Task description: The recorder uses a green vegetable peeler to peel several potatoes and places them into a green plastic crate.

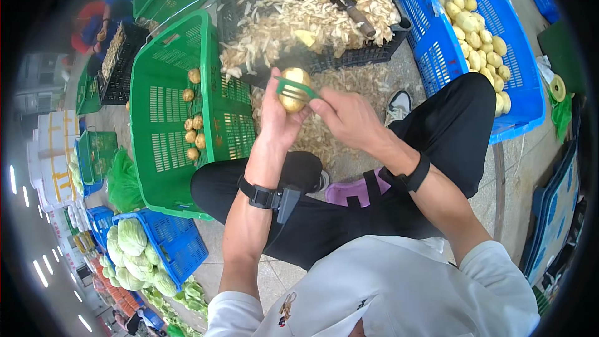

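Note:
My left hand [279,112] is wrapped round a potato [296,77], its upper part pale and peeled. In my right hand [345,114] is a green peeler [293,88], whose head lies across the potato. Both hands are close together above a floor strewn with peelings. Just beyond them, a black crate [318,60] is heaped with potato peelings [281,22]. A yellow piece of potato [305,37] and a knife with a brown handle [360,22] lie on that heap.
On the left, a green basket [168,179] holds several unpeeled potatoes [198,122]. A blue basket [430,43] of peeled potatoes [477,37] stands at the right. Cabbages [133,237] fill a blue crate [187,246] at the lower left. Another person [93,28] sits at the far left.

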A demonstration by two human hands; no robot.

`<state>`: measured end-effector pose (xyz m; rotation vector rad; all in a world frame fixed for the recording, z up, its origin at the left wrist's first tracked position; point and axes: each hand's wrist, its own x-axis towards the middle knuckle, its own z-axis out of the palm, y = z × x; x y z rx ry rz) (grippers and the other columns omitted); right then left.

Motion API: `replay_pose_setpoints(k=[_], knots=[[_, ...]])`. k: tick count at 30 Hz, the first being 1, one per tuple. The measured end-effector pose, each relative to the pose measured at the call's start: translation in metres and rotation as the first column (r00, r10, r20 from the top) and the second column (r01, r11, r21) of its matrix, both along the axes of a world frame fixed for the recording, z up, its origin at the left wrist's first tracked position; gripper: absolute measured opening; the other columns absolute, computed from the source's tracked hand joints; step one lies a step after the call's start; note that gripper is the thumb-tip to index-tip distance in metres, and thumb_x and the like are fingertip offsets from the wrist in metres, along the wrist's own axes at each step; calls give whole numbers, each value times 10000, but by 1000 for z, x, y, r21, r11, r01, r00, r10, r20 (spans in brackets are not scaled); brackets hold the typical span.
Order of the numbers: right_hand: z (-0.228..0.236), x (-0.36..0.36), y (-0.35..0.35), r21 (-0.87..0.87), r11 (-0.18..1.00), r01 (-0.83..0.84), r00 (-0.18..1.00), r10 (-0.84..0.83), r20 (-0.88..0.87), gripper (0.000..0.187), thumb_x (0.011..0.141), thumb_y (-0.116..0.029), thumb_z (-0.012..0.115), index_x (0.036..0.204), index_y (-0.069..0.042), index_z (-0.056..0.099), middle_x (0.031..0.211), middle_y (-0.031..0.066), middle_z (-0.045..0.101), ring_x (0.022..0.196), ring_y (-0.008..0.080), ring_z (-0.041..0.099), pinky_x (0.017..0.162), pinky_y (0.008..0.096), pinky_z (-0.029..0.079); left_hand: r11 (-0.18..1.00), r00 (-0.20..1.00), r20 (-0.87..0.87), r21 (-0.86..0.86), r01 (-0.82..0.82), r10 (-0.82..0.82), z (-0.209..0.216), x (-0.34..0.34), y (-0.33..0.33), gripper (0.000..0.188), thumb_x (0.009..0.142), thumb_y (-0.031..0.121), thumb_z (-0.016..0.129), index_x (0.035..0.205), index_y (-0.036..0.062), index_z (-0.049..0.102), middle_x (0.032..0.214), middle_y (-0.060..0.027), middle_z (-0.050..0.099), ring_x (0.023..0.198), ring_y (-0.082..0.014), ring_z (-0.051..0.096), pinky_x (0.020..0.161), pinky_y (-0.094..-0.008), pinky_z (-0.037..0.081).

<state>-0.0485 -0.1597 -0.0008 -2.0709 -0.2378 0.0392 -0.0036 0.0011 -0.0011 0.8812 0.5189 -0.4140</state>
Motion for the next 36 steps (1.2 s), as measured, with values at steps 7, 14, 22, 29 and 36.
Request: replay_pose_setpoints(k=[7,14,22,29,36], knots=[[-22,25,-23,-47,988,145,982,-150,-118,408,962,-426,507,841,-39,553,722,211,614,685,442,599,603,499,450,996,997,24,-59,73,-71,-11,5,4,493,985,517,460,1103,64,616,988,-116,671,862,-220,636,687,-296,529],[-43,32,-18,-137,983,127,992,-127,5,392,965,-412,486,838,-53,579,742,200,636,707,430,616,621,497,470,989,998,-8,-138,62,-64,-14,8,7,492,1005,481,396,1152,55,592,981,-123,672,789,-220,650,610,-285,548],[-4,3,2,-16,999,51,998,-50,23,331,969,-351,507,874,-41,570,702,198,612,682,426,606,593,506,450,986,999,-50,-163,-28,20,10,-2,1,517,1005,463,383,1206,23,565,1066,-188,660,905,-312,659,719,-379,564],[-63,38,-42,-151,963,223,967,-238,-88,338,972,-372,489,895,-54,574,722,199,619,676,421,616,591,519,455,974,996,-15,-210,87,-92,-3,6,0,510,980,503,452,1155,45,590,998,-134,667,766,-221,622,588,-269,496],[2,3,7,-82,995,48,995,-41,89,302,969,-336,498,876,-54,555,708,180,618,682,412,618,591,517,449,992,999,-21,-121,31,-34,1,5,-2,488,1016,477,373,1154,60,588,1021,-105,668,904,-216,648,742,-320,542]])
